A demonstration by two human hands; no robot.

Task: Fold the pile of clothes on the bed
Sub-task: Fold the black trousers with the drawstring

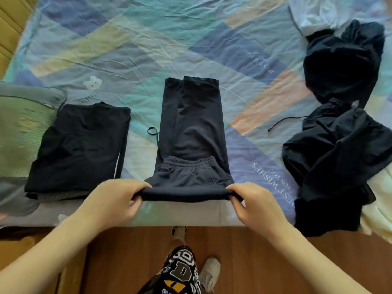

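Note:
Dark navy sweatpants (191,128) lie lengthwise in the middle of the bed, legs side by side and pointing away from me. The waistband end is folded over onto the legs. My left hand (114,202) pinches the left corner of the near fold and my right hand (254,204) pinches the right corner, lifting that edge slightly. A folded black garment (80,145) lies flat to the left. A crumpled pile of black clothes (339,124) sits on the right.
The bed carries a pastel patchwork sheet (148,49) with printed words. A green pillow (19,132) lies at the left edge and a white garment (322,13) at the far right corner. Below the bed edge I see wooden floor (254,262) and my feet.

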